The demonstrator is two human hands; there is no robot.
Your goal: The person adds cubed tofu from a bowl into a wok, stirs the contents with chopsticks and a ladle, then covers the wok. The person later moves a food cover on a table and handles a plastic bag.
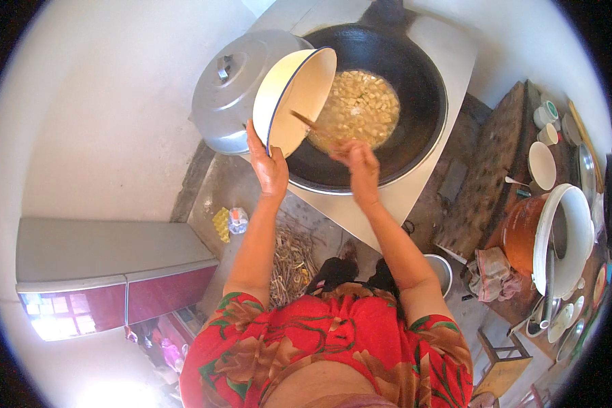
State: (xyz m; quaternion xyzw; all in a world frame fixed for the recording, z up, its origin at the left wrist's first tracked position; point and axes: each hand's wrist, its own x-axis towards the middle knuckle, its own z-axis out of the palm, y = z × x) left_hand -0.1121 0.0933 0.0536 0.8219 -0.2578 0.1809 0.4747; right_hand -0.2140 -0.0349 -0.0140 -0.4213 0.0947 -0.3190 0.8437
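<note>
My left hand (268, 167) grips the rim of a cream enamel bowl (270, 92) with a dark blue edge. The bowl is tipped on its side over the left part of a big black wok (415, 109), its mouth facing the wok. In my right hand (359, 166), closed and slightly blurred, is a thin brown wooden stick-like utensil (304, 121); its tip reaches into the bowl's mouth. Pale cubed pieces in cloudy liquid (367, 102) lie at the bottom of the wok. Whether anything is left deep in the bowl is partly hidden.
A large domed metal lid (234, 85) leans left of the wok on the pale stove top (343, 214). Dry sticks (294, 262) lie on the floor below. At right, a table holds a white-rimmed bucket (538, 238), bowls and a cloth (493, 275). A fridge (109, 251) stands left.
</note>
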